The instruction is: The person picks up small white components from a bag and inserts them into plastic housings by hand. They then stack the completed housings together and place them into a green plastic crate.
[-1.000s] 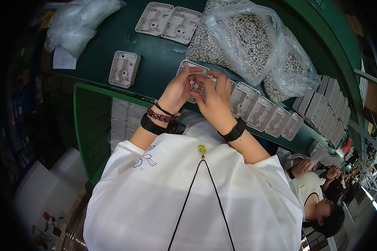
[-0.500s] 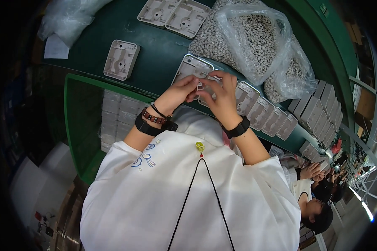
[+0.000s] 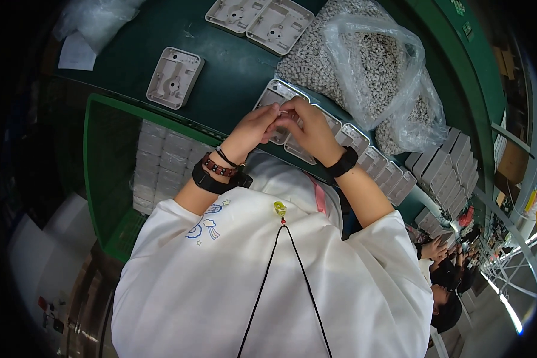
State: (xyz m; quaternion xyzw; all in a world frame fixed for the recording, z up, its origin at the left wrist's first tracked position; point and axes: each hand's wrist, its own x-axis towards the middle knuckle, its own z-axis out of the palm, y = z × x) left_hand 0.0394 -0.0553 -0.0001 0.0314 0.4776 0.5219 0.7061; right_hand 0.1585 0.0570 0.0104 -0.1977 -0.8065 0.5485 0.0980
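Observation:
My left hand point(image 3: 255, 126) and my right hand point(image 3: 309, 124) meet at the near edge of the green table. Their fingertips pinch together on a small white plastic part point(image 3: 283, 111), mostly hidden by the fingers. Just beyond and under the hands runs a row of light grey plastic housings, including one housing point(image 3: 278, 89) partly covered by my fingers and another point(image 3: 352, 138) to the right of my right wrist. An open clear bag point(image 3: 373, 71) full of small grey parts lies beyond my right hand.
A single grey housing point(image 3: 174, 79) sits at left, with two more point(image 3: 279, 27) at the back. Stacked housings point(image 3: 444, 164) stand at right, near a co-worker's hand point(image 3: 434, 249). A green bin point(image 3: 92, 179) of wrapped packs borders the table; a crumpled plastic bag point(image 3: 98, 21) lies far left.
The fingers of my right hand have closed in toward my left fingertips, covering more of the small white part. The view has shifted slightly.

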